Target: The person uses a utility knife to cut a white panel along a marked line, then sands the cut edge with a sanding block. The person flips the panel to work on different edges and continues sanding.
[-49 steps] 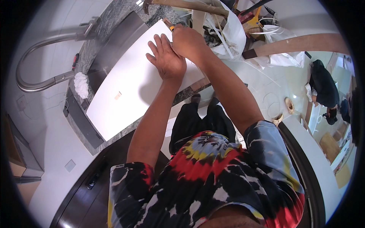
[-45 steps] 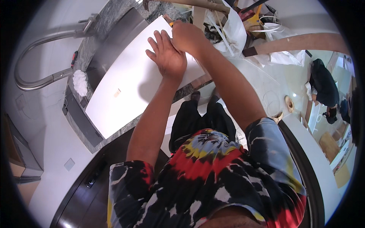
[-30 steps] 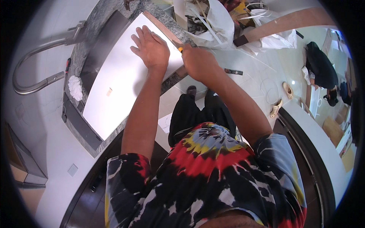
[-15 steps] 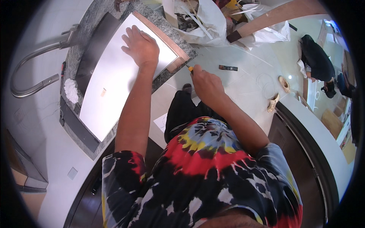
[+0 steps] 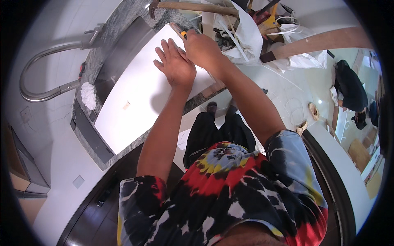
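A large white panel (image 5: 131, 94) lies over the dark sink area of a grey granite counter (image 5: 92, 61). My left hand (image 5: 177, 67) rests flat on the panel, fingers spread, holding nothing. Just to its right, my right hand (image 5: 204, 51) is closed around a small yellow-and-black tool (image 5: 184, 35) that looks like a utility knife. Its tip is near the far corner of the panel, too small to make out clearly. A reddish-brown wood strip (image 5: 214, 88) runs along the panel's right edge, partly hidden by my right hand and forearm.
A claw hammer (image 5: 197, 5) lies at the far edge. White sacks (image 5: 248, 33) of scraps and a wooden board (image 5: 316, 43) stand at the far right. Left are a curved faucet (image 5: 30, 96), crumpled white paper or cloth (image 5: 88, 95) and a red-handled tool (image 5: 81, 70). Another person (image 5: 351, 86) bends at right.
My right hand has moved with the tool from the strip's near end to the far corner. My left hand stays flat on the panel. The whole view has shifted.
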The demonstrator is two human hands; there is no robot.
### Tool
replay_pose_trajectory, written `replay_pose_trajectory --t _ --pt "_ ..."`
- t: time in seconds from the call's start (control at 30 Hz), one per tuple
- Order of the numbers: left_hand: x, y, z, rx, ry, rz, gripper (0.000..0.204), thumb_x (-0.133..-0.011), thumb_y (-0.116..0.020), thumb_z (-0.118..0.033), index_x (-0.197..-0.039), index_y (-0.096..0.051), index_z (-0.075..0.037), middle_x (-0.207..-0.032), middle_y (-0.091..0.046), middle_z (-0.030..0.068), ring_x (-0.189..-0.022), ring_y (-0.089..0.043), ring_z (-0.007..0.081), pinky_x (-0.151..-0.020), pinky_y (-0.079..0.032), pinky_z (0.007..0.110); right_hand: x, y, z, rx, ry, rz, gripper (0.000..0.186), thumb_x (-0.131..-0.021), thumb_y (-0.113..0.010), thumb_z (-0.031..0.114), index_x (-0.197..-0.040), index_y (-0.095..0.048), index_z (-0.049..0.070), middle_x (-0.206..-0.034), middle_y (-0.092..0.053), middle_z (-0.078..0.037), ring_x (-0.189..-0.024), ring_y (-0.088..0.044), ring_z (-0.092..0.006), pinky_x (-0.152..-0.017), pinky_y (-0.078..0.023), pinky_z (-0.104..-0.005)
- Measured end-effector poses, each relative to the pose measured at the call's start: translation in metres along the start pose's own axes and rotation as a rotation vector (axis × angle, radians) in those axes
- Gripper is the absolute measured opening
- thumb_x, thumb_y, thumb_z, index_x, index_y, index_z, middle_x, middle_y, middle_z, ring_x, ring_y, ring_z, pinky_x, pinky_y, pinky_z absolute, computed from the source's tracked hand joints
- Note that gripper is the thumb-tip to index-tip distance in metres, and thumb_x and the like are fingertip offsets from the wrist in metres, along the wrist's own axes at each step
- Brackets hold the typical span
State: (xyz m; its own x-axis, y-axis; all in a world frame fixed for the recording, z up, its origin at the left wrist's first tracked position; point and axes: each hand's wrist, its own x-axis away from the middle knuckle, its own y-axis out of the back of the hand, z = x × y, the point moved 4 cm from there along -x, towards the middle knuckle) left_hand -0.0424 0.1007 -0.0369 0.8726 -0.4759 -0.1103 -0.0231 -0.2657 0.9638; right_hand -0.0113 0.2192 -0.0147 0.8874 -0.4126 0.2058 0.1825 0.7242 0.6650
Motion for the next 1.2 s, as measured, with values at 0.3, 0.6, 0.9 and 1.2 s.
replay_pose_trajectory --t 0.3,0.6,0.9,1.2 --pt "0.001 -0.003 0.005 -0.025 -0.033 -0.017 0.065 -0.093 -0.053 -0.03 -0.149 -0.036 -0.002 -0.157 -0.031 0.0217 -0.146 -0.022 0.0467 -0.113 -0.015 0.064 -0.015 -0.002 0.015 0.071 0.052 0.033 0.03 -0.084 -0.064 0.015 -0.103 -0.059 -0.008 -0.089 -0.07 -0.027 -0.088 -0.07 -0.0422 -0.077 -0.056 -0.0487" --pt "-0.002 0.009 -0.007 0.024 -0.075 -0.057 0.045 -0.096 -0.045 -0.018 -0.137 -0.045 0.002 -0.15 -0.038 0.0221 -0.139 -0.03 0.049 -0.107 -0.02 0.065 0.0 0.01 0.016 0.122 0.052 0.141 0.024 -0.085 -0.058 0.015 -0.097 -0.068 -0.003 -0.096 -0.071 -0.023 -0.091 -0.07 -0.0395 -0.078 -0.056 -0.0477" --pt "0.002 0.005 -0.008 -0.075 -0.087 -0.149 0.042 -0.096 -0.046 -0.016 -0.135 -0.047 0.001 -0.141 -0.044 0.0182 -0.135 -0.035 0.0458 -0.103 -0.028 0.065 0.093 -0.001 -0.019 0.112 -0.032 0.115 0.024 -0.095 -0.05 0.017 -0.101 -0.055 -0.005 -0.084 -0.069 -0.026 -0.083 -0.068 -0.0439 -0.074 -0.053 -0.054" --pt "0.0 0.011 -0.01 -0.116 -0.071 -0.124 0.043 -0.098 -0.044 -0.017 -0.138 -0.046 -0.002 -0.144 -0.044 0.0169 -0.137 -0.036 0.0431 -0.103 -0.029 0.066 0.192 0.004 -0.035 0.169 -0.181 0.169 0.016 -0.096 -0.051 0.014 -0.098 -0.05 -0.002 -0.079 -0.069 -0.022 -0.077 -0.069 -0.0414 -0.069 -0.054 -0.0508"
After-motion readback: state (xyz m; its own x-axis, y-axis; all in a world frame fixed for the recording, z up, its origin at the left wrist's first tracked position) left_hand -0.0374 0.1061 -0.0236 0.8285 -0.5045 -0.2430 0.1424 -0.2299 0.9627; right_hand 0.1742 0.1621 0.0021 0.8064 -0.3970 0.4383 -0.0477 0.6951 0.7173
